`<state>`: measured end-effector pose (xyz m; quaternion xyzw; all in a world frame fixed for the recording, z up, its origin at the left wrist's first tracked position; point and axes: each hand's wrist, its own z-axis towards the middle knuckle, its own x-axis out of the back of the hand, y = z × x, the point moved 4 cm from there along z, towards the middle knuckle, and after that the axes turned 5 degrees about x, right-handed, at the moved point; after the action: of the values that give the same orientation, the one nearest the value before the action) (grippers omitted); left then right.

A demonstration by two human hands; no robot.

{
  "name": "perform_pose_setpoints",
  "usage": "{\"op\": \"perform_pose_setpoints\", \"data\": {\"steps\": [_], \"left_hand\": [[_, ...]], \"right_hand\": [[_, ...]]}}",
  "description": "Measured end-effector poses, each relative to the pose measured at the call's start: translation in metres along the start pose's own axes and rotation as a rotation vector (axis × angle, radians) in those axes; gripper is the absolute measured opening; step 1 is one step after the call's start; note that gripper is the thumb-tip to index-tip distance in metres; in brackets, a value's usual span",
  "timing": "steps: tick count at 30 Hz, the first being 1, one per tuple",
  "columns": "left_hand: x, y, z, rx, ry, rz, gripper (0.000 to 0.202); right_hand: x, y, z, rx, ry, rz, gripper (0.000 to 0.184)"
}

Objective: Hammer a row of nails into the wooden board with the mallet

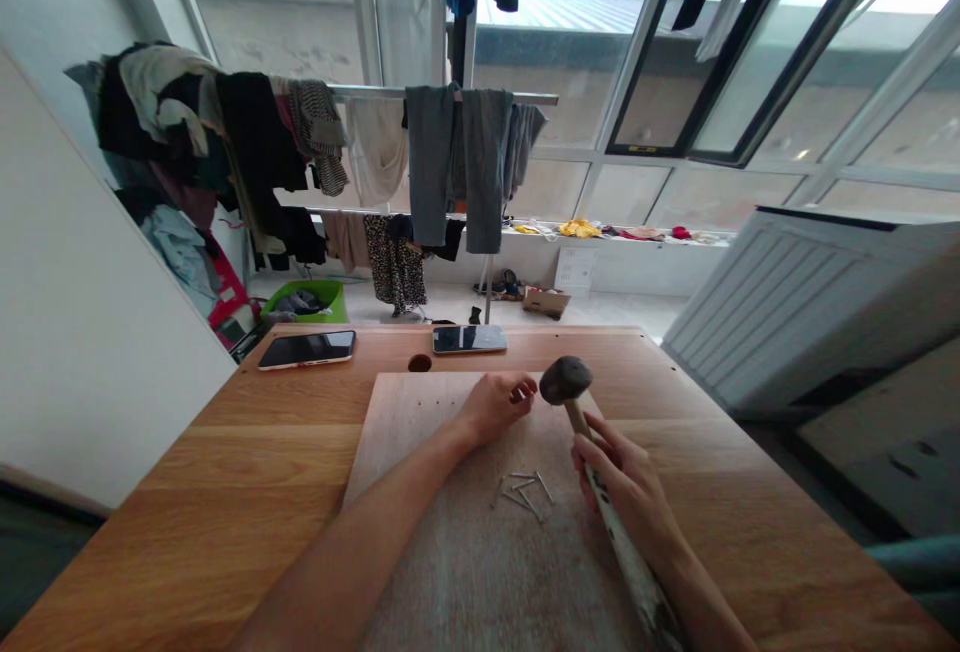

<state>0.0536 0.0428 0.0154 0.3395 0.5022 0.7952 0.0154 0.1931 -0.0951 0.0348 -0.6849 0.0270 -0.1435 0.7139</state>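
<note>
My right hand (624, 477) grips the wooden handle of a hammer (568, 382), whose dark head hovers just above a pale wooden board (420, 422). My left hand (499, 402) rests on the board right beside the hammer head, fingers pinched together on what looks like a small nail. Several loose nails (525, 492) lie on the board between my two hands. A row of small dots, holes or nail heads, runs across the board's far left part.
The board lies on a wooden table (247, 462) with a round hole (419, 363). Two phones (307, 348) (469, 338) lie at the far edge. A white panel stands left, a drying rack with clothes (442, 162) behind, a white cabinet (810, 302) right.
</note>
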Motion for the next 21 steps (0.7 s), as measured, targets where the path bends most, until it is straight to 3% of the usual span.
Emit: {"op": "perform_pose_setpoints", "data": {"steps": [10,21], "left_hand": [[-0.0005,-0.0017,0.0012,0.000,0.000,-0.043,0.039],[0.0002,0.0003,-0.0001,0.016,0.003,-0.019,0.038]], "right_hand": [[-0.0078,0.0012,-0.0007,0.062,-0.094,-0.067,0.058],[-0.0086,0.0013,-0.0007,0.106,-0.111,-0.092,0.054]]}}
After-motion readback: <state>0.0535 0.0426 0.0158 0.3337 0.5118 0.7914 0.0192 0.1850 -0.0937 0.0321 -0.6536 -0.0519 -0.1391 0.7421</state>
